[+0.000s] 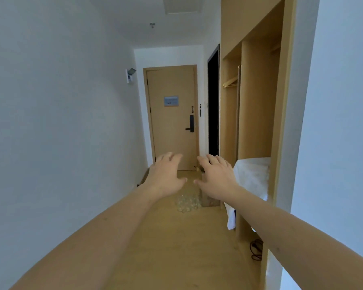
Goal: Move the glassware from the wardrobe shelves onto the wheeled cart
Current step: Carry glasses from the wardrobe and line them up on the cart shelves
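Down the corridor at twelve o'clock, a cluster of glassware (188,203) sits low, just under both outstretched hands. Left hand (166,176) and right hand (216,178) are spread, fingers relaxed, holding nothing; neither looks clearly nearer. Wardrobe shelves (256,101) lie toward two o'clock.

A light wooden floor (176,243) fills the lower middle of the frame and runs back toward a closed door. At the centre, a cluster of clear glassware (187,203) stands directly on the floor. At the lower right, a dark cord (256,249) lies coiled on the floor. Right of centre, a wardrobe shelf (244,225) carries folded white linen (252,176) draping over its edge.
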Motion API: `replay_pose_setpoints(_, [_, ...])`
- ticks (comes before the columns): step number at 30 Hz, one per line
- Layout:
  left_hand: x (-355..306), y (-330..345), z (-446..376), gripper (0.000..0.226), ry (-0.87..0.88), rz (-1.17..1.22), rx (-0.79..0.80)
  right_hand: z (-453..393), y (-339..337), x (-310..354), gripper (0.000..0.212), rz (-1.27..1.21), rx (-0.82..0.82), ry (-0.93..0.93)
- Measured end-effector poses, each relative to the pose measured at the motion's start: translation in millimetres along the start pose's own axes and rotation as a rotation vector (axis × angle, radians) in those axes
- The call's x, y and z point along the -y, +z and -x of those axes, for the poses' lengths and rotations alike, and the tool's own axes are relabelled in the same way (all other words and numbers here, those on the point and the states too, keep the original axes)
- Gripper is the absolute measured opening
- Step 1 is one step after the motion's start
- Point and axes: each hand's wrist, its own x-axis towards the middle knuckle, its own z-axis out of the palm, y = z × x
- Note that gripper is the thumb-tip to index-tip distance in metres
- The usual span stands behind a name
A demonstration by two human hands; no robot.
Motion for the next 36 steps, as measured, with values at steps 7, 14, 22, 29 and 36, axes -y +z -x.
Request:
replay_pose_setpoints(7, [9.9, 48.7, -98.3, 0.082, 0.022, 0.063, -0.015, -69.9, 43.1, -56.7, 0.081, 0.022, 0.013, 0.043])
replay_pose_setpoints(14, [28.4, 85.3, -174.7, 0.084, -0.002, 0.092, 0.014, -133.8, 73.5, -97.5, 0.080, 0.037, 0.034, 0.061])
replay_pose_setpoints(22, [50.6, 129.8, -253.1, 0.082, 0.060, 0.181, 0.066, -195.2, 115.8, -126.9, 0.076, 0.089, 0.077, 0.112])
replay_pose_setpoints(29, [74.7, 177.5, -338.3, 0.081, 0.202, 0.249, 0.122, -252.6, 155.4, -152.4, 0.078, 0.146, 0.059, 0.262])
replay_pose_setpoints(36, [98.6, 216.1, -417.3, 0.081, 0.337, 0.309, 0.218, -302.9, 185.2, -167.2, 0.075, 0.212, 0.062, 0.462])
